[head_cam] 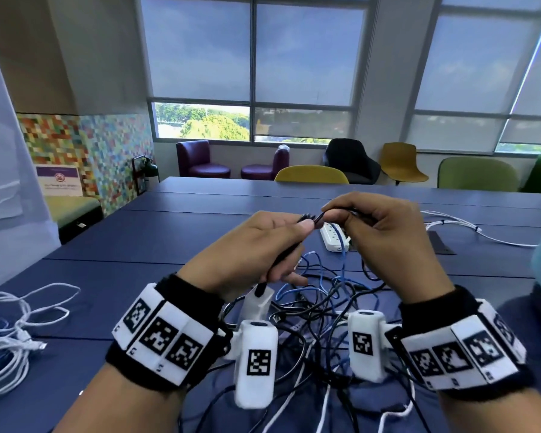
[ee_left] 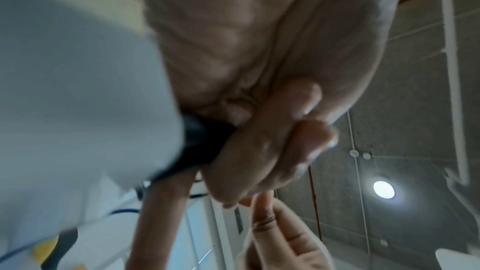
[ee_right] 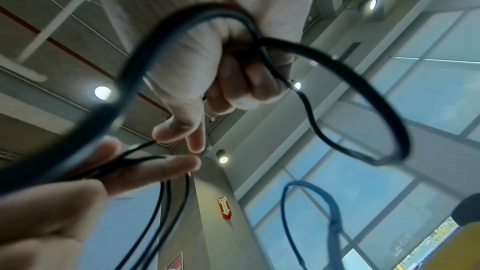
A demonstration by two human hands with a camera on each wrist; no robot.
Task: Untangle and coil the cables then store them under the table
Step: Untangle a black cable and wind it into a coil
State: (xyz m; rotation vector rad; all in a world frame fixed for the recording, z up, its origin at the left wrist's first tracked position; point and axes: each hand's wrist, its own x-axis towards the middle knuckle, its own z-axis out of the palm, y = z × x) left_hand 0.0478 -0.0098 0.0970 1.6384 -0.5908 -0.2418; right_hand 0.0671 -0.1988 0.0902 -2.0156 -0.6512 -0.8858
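Held up over the bench (head_cam: 138, 245), clear of the tangle (head_cam: 325, 301), likely so that the black cable (head_cam: 310, 218) can be followed without dragging its neighbours along. Gripped in the left hand (head_cam: 256, 245), fingers curled round the strand and thumb pressing it near the top. Pinched just beside that by the right hand (head_cam: 384, 232) between thumb and forefinger, with a black loop caught in its other curled fingers, which looks like slack gathered for a first coil. Hangs from both hands down into the tangle, which lies on the bench right under the wrists, black strands crossing a blue cable (head_cam: 342, 254). Cannot tell where the black ends run. Beyond the hands, a white power strip (head_cam: 333, 237). Far left on the bench, white cables (head_cam: 10, 354) in loose loops, well apart from the tangle, apparently sorted but not stored under the bench.
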